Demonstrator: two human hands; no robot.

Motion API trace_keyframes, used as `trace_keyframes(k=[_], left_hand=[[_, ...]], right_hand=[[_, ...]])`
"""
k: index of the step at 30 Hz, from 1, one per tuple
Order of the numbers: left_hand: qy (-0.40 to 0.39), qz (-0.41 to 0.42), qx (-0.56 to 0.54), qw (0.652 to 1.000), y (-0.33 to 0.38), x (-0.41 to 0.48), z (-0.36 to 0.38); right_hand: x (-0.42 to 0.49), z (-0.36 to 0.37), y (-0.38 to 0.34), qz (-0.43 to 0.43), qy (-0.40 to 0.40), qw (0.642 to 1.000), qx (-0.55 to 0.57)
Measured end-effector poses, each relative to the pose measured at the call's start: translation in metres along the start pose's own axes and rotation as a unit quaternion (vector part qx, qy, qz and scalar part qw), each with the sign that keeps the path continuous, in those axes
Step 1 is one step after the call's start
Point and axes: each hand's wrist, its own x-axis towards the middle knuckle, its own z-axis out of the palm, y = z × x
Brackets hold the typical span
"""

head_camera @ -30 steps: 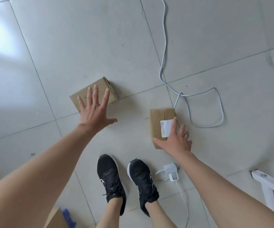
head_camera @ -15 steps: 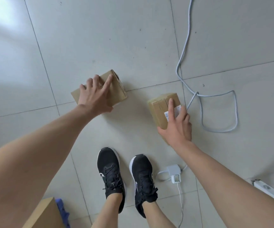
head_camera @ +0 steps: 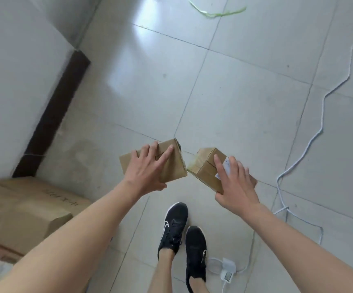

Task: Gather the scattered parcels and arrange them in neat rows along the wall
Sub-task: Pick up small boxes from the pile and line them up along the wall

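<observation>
Two small brown cardboard parcels are off the floor, one in each hand, in front of my feet. My left hand (head_camera: 148, 170) grips the plain parcel (head_camera: 175, 163) from above, fingers spread over its top. My right hand (head_camera: 234, 182) is closed on the taped parcel (head_camera: 203, 168), covering most of its white label (head_camera: 226, 166). The two parcels nearly touch at their near corners. The white wall (head_camera: 19, 77) with a dark skirting strip (head_camera: 55, 115) runs along the left.
Larger cardboard boxes (head_camera: 23, 210) sit on the floor at the lower left beside the wall. A white cable (head_camera: 317, 127) snakes down the right side to a charger (head_camera: 227, 271) near my black shoes (head_camera: 182, 231). A green strap (head_camera: 215, 12) lies at the top.
Both hands closed on the parcels and lifted them off the tiles. My view has swung left, bringing the wall and the big boxes into sight.
</observation>
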Motion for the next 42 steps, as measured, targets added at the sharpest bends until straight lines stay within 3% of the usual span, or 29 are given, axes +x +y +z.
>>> trace_keyframes(k=[4, 9, 20, 28, 36, 42], left_hand=[[0.006, -0.082, -0.012, 0.997, -0.058, -0.097, -0.012], [0.002, -0.183, -0.085, 0.98, -0.089, -0.214, 0.013], [-0.019, -0.379, -0.25, 0.891, -0.043, -0.436, 0.165], [-0.037, -0.407, -0.322, 0.854, -0.045, -0.497, 0.266], [-0.017, -0.399, -0.316, 0.861, -0.071, -0.478, 0.36], [0.004, -0.422, -0.307, 0.853, -0.054, -0.466, 0.381]], right_hand=[[0.009, -0.051, -0.079, -0.151, 0.018, 0.988, -0.034], [-0.003, -0.076, -0.184, -0.31, 0.042, 0.943, -0.111], [-0.066, 0.002, -0.384, -0.544, -0.005, 0.786, -0.293], [-0.072, 0.084, -0.472, -0.605, -0.031, 0.706, -0.368], [-0.035, 0.148, -0.521, -0.594, -0.028, 0.69, -0.412], [-0.03, 0.161, -0.525, -0.593, -0.003, 0.685, -0.422]])
